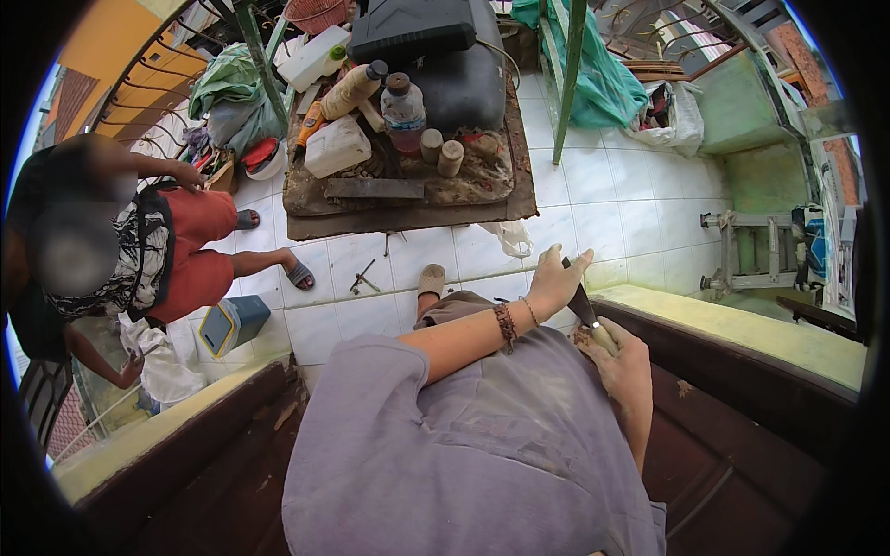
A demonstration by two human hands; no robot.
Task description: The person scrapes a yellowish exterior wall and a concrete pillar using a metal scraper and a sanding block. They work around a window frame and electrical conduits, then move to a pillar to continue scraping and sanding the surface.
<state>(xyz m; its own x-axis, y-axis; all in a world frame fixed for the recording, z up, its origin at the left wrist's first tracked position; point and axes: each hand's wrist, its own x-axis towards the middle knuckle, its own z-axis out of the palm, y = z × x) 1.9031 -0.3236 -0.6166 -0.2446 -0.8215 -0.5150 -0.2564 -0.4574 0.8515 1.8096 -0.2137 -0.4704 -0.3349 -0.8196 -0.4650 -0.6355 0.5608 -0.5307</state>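
In my right hand [627, 360] is a flat-bladed hand tool [582, 308] with a dark blade, a bright metal collar and a pale handle. The fingers wrap round the handle, and the blade points up and away from me. Close by the blade's far end, my left hand [554, 285] has its thumb and fingers spread. Whether it touches the blade I cannot tell. Some brown crumbly matter shows beside the right hand's fingers; what it is stays unclear.
Ahead stands a worn table [389, 221] with bottles, a white container [337, 146] and a black case [413, 28]. Another person [111, 222] is at the left, near a blue-grey bin [236, 324]. A ladder [756, 250] lies at right. Thin metal tools [366, 278] rest on the tiles.
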